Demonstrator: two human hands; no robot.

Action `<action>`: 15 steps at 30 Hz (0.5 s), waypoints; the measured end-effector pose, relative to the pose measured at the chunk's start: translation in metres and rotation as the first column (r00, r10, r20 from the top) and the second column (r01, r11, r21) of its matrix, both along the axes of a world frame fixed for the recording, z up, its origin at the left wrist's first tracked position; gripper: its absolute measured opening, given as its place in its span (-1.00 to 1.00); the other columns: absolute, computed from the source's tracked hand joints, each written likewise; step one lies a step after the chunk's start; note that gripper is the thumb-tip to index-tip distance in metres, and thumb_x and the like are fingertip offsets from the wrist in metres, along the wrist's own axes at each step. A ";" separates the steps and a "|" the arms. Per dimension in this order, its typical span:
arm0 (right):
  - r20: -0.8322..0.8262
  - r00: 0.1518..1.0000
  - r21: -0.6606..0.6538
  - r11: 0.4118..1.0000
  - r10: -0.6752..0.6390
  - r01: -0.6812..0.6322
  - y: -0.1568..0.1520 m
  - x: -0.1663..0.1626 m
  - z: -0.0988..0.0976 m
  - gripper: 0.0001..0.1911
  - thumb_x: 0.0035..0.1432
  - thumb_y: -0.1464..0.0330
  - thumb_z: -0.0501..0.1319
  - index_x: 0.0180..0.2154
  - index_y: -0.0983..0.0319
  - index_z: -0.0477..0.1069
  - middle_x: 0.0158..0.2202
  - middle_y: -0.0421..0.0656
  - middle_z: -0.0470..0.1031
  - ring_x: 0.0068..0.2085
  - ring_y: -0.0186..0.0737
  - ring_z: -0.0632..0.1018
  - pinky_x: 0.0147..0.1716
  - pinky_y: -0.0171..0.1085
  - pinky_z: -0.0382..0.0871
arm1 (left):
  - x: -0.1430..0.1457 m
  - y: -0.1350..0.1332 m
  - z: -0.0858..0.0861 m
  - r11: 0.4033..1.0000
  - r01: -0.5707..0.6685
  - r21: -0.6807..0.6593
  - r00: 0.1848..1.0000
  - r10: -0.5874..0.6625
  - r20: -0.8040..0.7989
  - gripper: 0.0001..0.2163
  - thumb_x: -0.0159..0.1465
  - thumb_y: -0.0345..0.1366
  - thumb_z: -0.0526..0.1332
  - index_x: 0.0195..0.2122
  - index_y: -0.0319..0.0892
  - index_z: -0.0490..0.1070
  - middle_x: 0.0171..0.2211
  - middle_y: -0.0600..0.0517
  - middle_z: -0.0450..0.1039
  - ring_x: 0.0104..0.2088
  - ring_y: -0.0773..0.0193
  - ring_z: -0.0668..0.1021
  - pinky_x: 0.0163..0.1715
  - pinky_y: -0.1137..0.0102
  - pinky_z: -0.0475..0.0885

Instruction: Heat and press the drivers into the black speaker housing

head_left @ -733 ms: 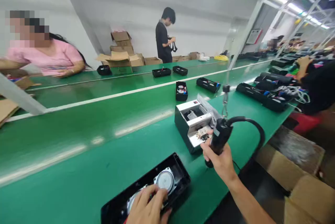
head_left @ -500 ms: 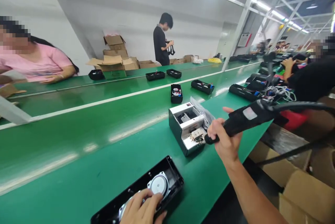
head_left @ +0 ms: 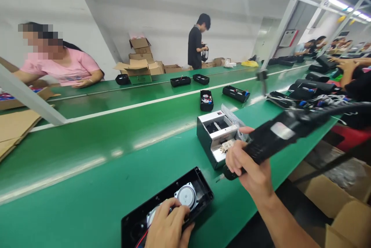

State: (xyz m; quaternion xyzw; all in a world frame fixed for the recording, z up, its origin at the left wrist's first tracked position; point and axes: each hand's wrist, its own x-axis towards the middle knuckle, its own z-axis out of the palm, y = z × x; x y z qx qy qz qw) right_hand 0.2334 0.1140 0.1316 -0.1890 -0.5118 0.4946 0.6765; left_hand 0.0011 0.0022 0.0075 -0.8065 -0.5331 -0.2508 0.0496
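My right hand (head_left: 251, 166) is wrapped round a black electric screwdriver (head_left: 269, 139), its bit tilted down and to the left above the bench. My left hand (head_left: 171, 223) lies over an open black speaker housing (head_left: 130, 217), fingers reaching inside and thumb at the near wall, closed on it. A round silver speaker driver (head_left: 187, 197) sits in the housing's far half; a second one is partly covered by my fingers. Red wire shows beside that hand. Just beyond the screwdriver tip stands a silver-and-black screw feeder (head_left: 214, 135), its front partly behind my right hand.
Several open black housings, such as one (head_left: 206, 101) with wires inside, lie along the green bench (head_left: 87, 197). Cardboard boxes (head_left: 350, 221) stand below its right edge. Co-workers sit at left and far right; one person (head_left: 195, 43) stands behind. A cable trails from the screwdriver.
The screwdriver tip has come away from the screw feeder, toward the housing. My left hand stays on the housing. The whole view has shifted, so things appear farther right.
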 end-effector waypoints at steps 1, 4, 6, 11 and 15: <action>-0.065 0.997 0.015 0.999 0.052 -0.051 -0.009 -0.007 0.000 -0.67 0.45 0.41 0.28 0.15 0.03 0.30 -0.52 -0.42 0.28 -0.62 -0.43 0.26 -0.58 -0.38 0.28 | 0.003 -0.002 0.000 0.998 -0.047 -0.045 0.998 0.048 0.027 -0.76 0.21 -0.48 0.29 -0.15 -0.04 0.40 -0.18 -0.01 0.58 -0.18 0.08 0.65 -0.22 0.27 0.62; -0.169 0.972 0.027 0.986 0.166 -0.164 -0.032 -0.028 -0.007 -0.67 0.49 0.41 0.23 0.18 0.00 0.28 -0.49 -0.40 0.28 -0.61 -0.43 0.26 -0.57 -0.39 0.27 | 0.010 -0.007 0.001 0.983 -0.128 -0.135 0.985 0.142 0.102 -0.76 0.18 -0.49 0.29 -0.17 -0.05 0.40 -0.14 -0.03 0.51 -0.20 0.09 0.61 -0.20 0.24 0.60; -0.178 0.961 -0.004 0.977 0.211 -0.215 -0.041 -0.041 -0.016 -0.65 0.49 0.41 0.24 0.19 0.00 0.27 -0.47 -0.38 0.30 -0.59 -0.42 0.29 -0.56 -0.38 0.28 | 0.012 -0.009 0.000 0.979 -0.130 -0.154 0.979 0.151 0.135 -0.76 0.18 -0.50 0.28 -0.19 -0.05 0.39 -0.16 -0.02 0.49 -0.21 0.11 0.59 -0.19 0.24 0.58; -0.135 0.954 -0.065 0.959 0.267 -0.277 -0.045 -0.059 -0.037 -0.67 0.50 0.37 0.27 0.17 -0.01 0.28 -0.46 -0.39 0.30 -0.58 -0.44 0.29 -0.53 -0.39 0.29 | 0.009 -0.007 -0.002 0.982 -0.099 -0.160 0.980 0.125 0.155 -0.75 0.19 -0.52 0.27 -0.17 -0.05 0.39 -0.18 -0.02 0.46 -0.20 0.10 0.58 -0.20 0.24 0.56; -0.115 0.959 -0.091 0.958 0.259 -0.270 -0.045 -0.059 -0.040 -0.69 0.50 0.36 0.28 0.16 -0.01 0.29 -0.47 -0.40 0.31 -0.57 -0.43 0.30 -0.52 -0.39 0.28 | 0.006 -0.005 -0.003 0.989 -0.059 -0.139 0.987 0.079 0.138 -0.75 0.17 -0.50 0.31 -0.19 -0.05 0.38 -0.21 0.00 0.47 -0.26 0.12 0.60 -0.28 0.28 0.57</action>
